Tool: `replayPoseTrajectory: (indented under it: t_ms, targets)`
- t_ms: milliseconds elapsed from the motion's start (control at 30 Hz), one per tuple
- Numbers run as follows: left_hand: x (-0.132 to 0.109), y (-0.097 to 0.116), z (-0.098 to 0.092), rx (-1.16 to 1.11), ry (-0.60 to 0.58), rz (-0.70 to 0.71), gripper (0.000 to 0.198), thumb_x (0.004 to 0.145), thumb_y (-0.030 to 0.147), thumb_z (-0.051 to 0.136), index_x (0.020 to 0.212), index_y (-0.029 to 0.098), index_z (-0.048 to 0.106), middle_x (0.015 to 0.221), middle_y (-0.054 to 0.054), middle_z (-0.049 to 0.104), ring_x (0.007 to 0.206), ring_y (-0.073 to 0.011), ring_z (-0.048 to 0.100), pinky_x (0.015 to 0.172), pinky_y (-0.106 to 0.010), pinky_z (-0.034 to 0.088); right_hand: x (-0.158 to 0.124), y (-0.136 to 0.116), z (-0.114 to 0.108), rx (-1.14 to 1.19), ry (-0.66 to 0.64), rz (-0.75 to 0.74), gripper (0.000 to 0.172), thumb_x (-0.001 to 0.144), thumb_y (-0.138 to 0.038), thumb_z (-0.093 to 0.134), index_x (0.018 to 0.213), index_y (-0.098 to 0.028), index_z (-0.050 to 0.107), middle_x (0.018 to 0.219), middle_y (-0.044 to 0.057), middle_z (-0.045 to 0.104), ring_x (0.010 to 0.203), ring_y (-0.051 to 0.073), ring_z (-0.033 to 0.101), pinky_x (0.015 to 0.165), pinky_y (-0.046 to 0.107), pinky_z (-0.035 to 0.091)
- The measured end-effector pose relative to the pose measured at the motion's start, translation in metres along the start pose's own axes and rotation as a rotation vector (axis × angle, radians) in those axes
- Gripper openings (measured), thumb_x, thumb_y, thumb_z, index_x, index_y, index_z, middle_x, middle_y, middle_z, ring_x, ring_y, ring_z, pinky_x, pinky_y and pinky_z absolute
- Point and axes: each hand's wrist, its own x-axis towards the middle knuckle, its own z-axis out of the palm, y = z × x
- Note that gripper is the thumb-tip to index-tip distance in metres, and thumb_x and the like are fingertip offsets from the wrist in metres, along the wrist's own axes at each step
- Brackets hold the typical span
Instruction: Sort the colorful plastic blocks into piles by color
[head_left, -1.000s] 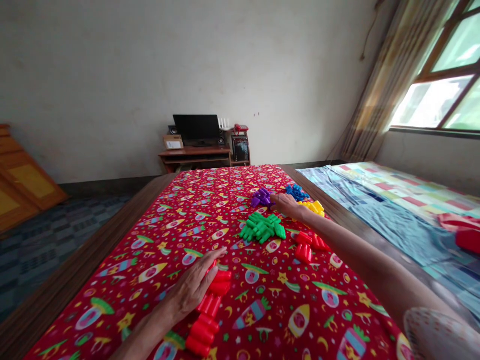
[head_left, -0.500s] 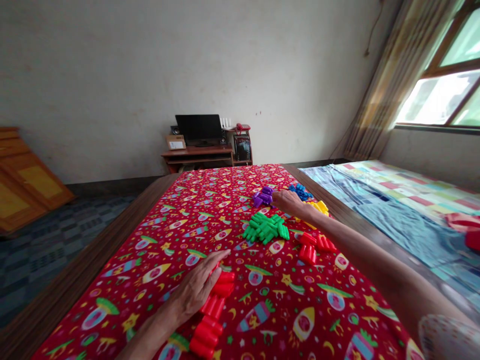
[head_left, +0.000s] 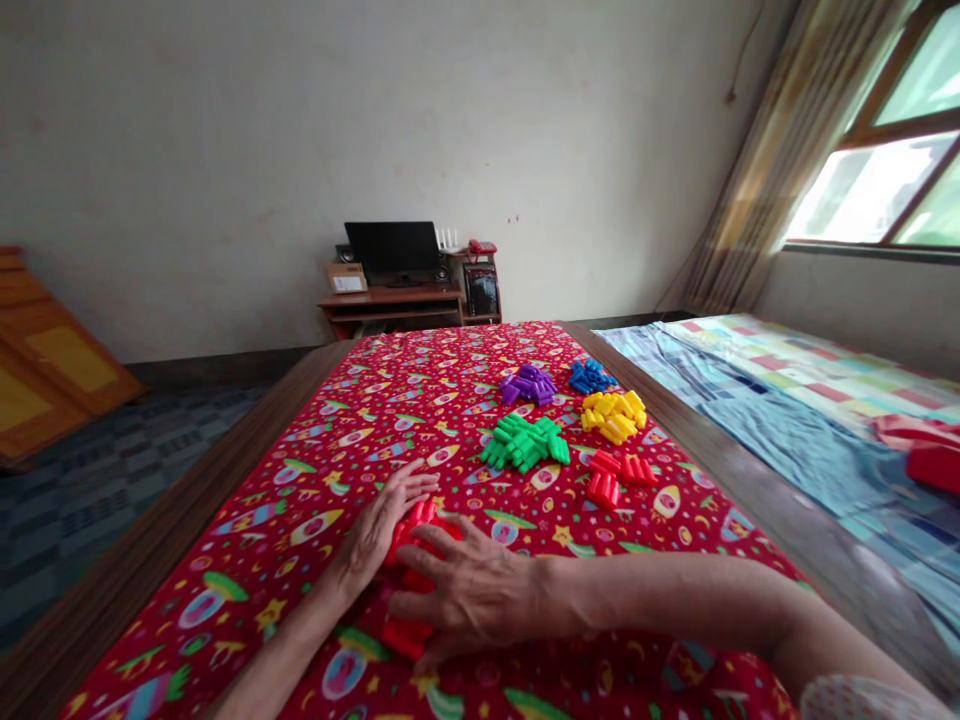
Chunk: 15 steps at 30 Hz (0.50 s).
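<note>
A row of red plastic blocks (head_left: 409, 580) lies on the red rocket-patterned cloth (head_left: 315, 470) close to me. My left hand (head_left: 379, 525) rests flat against the row's left side, fingers stretched out. My right hand (head_left: 469, 595) lies across the row's right side with its fingers spread on the blocks, covering part of them. Farther out sit sorted piles: green blocks (head_left: 525, 443), yellow blocks (head_left: 615, 415), purple blocks (head_left: 529, 385), blue blocks (head_left: 590, 377) and a few loose red blocks (head_left: 616, 478).
The cloth covers a long wooden table (head_left: 187, 520). A bed with striped and blue bedding (head_left: 795, 400) lies along the right. A desk with a monitor (head_left: 394, 270) stands at the far wall. A window with a curtain is at upper right.
My right hand has drawn back from the far piles by the purple and yellow blocks and come down onto the near red row. My left hand has stayed against that row.
</note>
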Motion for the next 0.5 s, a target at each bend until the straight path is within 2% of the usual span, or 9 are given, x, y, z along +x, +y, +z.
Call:
replayPoseTrajectory:
  t_ms: [133,300,400,500]
  targets:
    - [-0.004,0.003,0.002,0.146,-0.059,0.042,0.052,0.097,0.051,0.029,0.132,0.019,0.05,0.128,-0.012,0.061,0.117,-0.0245,0.06,0.104,-0.042,0.047,-0.027,0.012,-0.002,-0.032,0.04,0.055,0.031,0.098,-0.04,0.041,0.117,-0.02,0.055,0.129,0.014,0.054,0.118,0.026,0.047,0.091,0.047,0.046]
    - [-0.004,0.005,0.006,0.308,-0.124,0.163,0.048,0.096,0.046,0.031,0.127,0.018,0.055,0.124,-0.011,0.065,0.115,-0.0236,0.062,0.103,-0.039,0.048,-0.08,0.023,-0.021,0.014,0.117,0.183,0.024,0.099,-0.028,0.042,0.115,-0.017,0.056,0.122,0.014,0.061,0.113,0.021,0.053,0.093,0.039,0.044]
    - [-0.003,0.004,0.006,0.366,-0.12,0.217,0.046,0.096,0.043,0.031,0.126,0.017,0.055,0.122,-0.011,0.067,0.114,-0.0228,0.062,0.101,-0.037,0.049,-0.115,0.037,-0.033,0.028,0.2,0.29,0.027,0.098,-0.02,0.042,0.121,-0.018,0.055,0.1,0.01,0.068,0.089,0.017,0.061,0.075,0.03,0.049]
    - [-0.002,0.004,0.006,0.427,-0.117,0.265,0.045,0.096,0.041,0.031,0.124,0.017,0.058,0.122,-0.011,0.067,0.114,-0.0227,0.062,0.101,-0.036,0.049,-0.153,0.058,-0.041,-0.079,0.254,0.495,0.033,0.096,-0.015,0.039,0.125,-0.016,0.056,0.089,0.009,0.068,0.074,0.017,0.061,0.061,0.027,0.047]
